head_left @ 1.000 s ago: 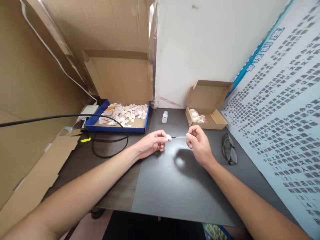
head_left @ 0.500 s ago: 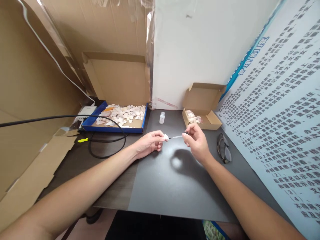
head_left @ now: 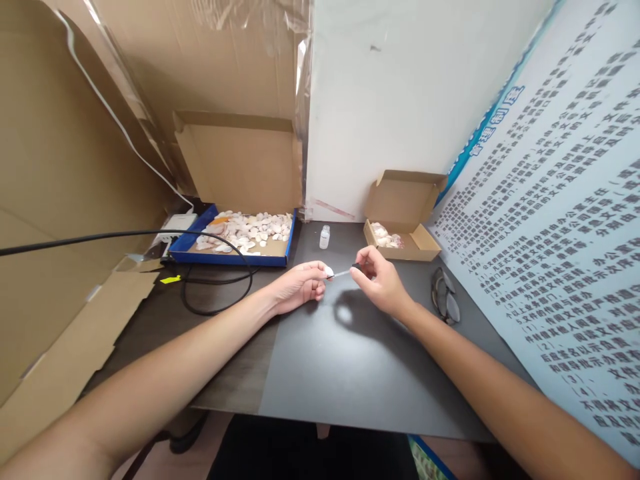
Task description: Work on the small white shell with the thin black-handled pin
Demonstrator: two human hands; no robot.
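Closer together than before, the left hand [head_left: 295,288] pinches a small smooth white shell [head_left: 329,272] while the right hand [head_left: 379,288] pinches a thin black-handled brush [head_left: 345,272] (tip touching it).

blue-white poster [head_left: 560,220] — Chinese text, illegible

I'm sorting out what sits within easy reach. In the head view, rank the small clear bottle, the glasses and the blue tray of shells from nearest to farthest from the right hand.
1. Small clear bottle, just beyond the right hand, slightly to its left.
2. Glasses, flat on the table to its right.
3. Blue tray of shells, far left, past the left hand.
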